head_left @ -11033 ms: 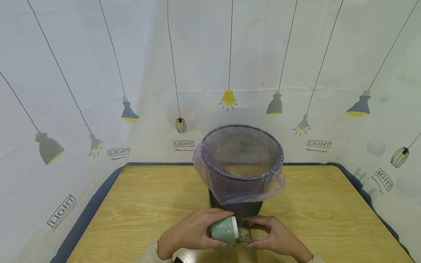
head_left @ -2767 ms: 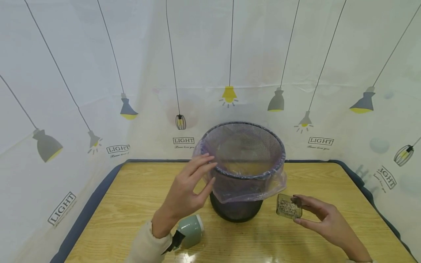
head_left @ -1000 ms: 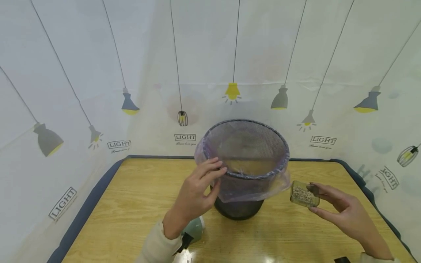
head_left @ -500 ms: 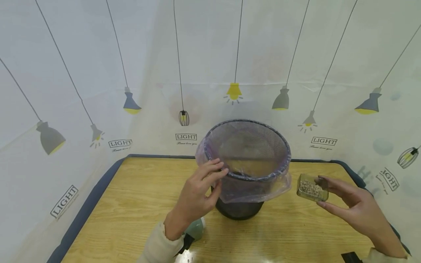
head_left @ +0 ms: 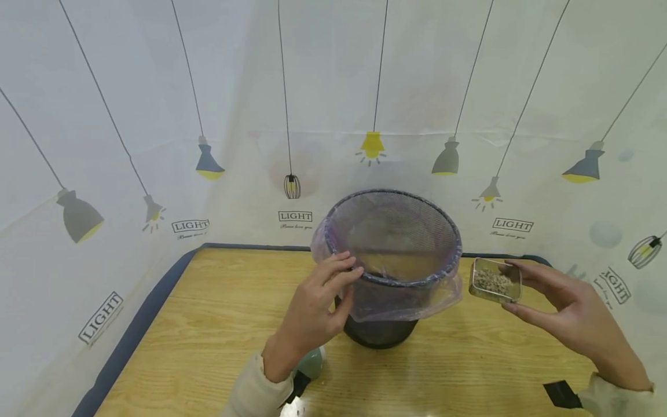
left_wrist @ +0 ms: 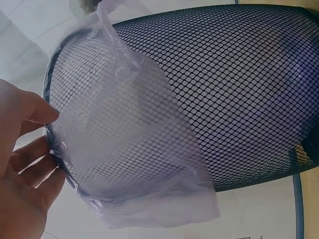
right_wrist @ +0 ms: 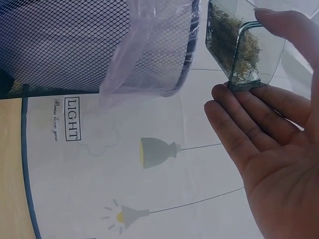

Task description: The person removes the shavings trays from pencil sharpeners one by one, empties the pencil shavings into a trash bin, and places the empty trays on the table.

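Note:
In the head view a black mesh wastebasket point(head_left: 383, 335) stands on the table, lined with a thin purple plastic bag point(head_left: 401, 302) folded over its rim. My left hand point(head_left: 315, 304) holds the near left rim, fingertips over the edge and thumb outside, as the left wrist view also shows. My right hand point(head_left: 568, 313) grips a small square clear glass jar point(head_left: 494, 281) between thumb and fingers, raised to the right of the basket with its open mouth showing. Dry brownish crumbly bits point(right_wrist: 227, 37) lie inside the jar. A green cup point(head_left: 312, 364) lies behind my left wrist, partly hidden.
The wooden table point(head_left: 208, 324) has a dark blue edge point(head_left: 130, 324). A white backdrop point(head_left: 250, 87) printed with hanging lamps rises behind it and along both sides. Black straps point(head_left: 561, 394) sit at the sleeves.
Earlier my left hand held the green cup beside the jar; now the cup lies on the table and that hand is at the rim. My right hand has lifted the jar rightward and up.

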A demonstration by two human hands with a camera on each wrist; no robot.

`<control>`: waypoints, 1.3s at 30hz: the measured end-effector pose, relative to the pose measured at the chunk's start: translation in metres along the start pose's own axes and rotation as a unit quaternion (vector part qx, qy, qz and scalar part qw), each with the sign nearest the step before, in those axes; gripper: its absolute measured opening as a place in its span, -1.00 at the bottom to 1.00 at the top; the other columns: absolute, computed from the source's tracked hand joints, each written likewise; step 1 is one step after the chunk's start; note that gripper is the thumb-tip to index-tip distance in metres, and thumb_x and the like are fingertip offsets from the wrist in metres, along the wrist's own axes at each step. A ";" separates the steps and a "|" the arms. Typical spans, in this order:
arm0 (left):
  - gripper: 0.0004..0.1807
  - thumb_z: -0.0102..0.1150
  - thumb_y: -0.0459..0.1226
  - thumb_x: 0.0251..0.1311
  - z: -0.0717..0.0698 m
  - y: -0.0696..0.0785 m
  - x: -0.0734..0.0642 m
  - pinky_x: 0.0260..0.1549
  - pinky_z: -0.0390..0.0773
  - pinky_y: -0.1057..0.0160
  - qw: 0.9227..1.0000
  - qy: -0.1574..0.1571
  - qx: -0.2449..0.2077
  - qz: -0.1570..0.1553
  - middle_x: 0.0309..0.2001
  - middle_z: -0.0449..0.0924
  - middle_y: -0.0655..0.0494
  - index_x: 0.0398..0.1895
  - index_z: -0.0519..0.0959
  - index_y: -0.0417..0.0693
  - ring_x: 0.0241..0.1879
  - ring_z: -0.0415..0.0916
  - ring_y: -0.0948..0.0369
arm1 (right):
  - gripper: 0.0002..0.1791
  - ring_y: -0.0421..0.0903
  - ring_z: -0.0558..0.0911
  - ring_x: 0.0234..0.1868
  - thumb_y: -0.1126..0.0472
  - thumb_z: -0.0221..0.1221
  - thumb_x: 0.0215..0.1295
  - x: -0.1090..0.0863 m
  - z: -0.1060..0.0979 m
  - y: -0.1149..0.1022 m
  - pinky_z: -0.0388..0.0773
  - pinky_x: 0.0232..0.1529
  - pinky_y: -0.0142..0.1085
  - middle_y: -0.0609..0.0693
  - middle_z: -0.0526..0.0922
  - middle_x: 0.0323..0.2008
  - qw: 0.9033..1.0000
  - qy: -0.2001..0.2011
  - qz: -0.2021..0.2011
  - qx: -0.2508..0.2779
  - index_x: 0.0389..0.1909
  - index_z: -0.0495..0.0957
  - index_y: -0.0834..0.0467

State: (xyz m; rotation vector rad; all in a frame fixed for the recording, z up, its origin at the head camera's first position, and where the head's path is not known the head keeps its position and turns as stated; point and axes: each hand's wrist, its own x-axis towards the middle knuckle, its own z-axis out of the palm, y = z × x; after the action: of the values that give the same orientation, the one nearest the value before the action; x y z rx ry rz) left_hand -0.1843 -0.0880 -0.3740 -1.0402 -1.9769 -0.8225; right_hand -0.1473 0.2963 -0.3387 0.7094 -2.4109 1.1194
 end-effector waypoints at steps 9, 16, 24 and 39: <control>-0.64 0.25 -0.48 0.13 0.004 0.001 -0.002 0.25 0.47 0.15 1.000 -0.011 0.006 -0.020 0.11 0.54 -0.17 0.03 0.62 -0.22 0.27 0.43 -0.03 | -0.17 -0.33 0.49 0.24 0.69 0.35 -0.12 0.021 0.002 -0.012 0.42 0.16 -0.59 -0.11 0.53 0.25 0.999 -0.026 -0.043 0.022 0.30 0.43 0.33; -0.63 0.24 -0.48 0.12 0.004 0.000 -0.003 0.26 0.46 0.15 1.000 -0.009 0.009 -0.023 0.12 0.54 -0.15 0.04 0.63 -0.19 0.28 0.43 -0.01 | -0.14 -0.33 0.53 0.19 0.65 0.39 -0.13 0.039 0.010 -0.022 0.43 0.15 -0.59 -0.16 0.53 0.26 0.996 -0.036 -0.080 0.016 0.31 0.45 0.25; -0.64 0.23 -0.47 0.14 0.004 0.001 -0.003 0.27 0.45 0.16 1.000 -0.010 0.013 -0.024 0.13 0.54 -0.13 0.04 0.63 -0.17 0.28 0.43 0.00 | -0.23 -0.37 0.59 0.08 0.54 0.43 -0.06 0.056 0.018 -0.027 0.41 0.14 -0.62 -0.15 0.58 0.19 0.997 -0.038 -0.068 0.004 0.28 0.49 0.21; -0.65 0.22 -0.46 0.14 0.004 0.000 -0.002 0.27 0.44 0.16 1.000 -0.011 0.010 -0.028 0.12 0.55 -0.13 0.03 0.63 -0.18 0.28 0.43 0.01 | -0.22 -0.56 0.46 0.11 0.36 0.47 0.01 0.077 0.028 -0.028 0.32 0.12 -0.73 0.12 0.59 0.19 0.995 -0.039 -0.070 -0.064 0.33 0.46 0.09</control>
State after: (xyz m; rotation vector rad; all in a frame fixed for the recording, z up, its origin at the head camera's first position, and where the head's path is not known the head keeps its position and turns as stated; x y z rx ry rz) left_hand -0.1844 -0.0856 -0.3777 -0.9913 -2.0367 -0.8235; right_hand -0.1961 0.2372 -0.2978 0.8793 -2.4284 0.8900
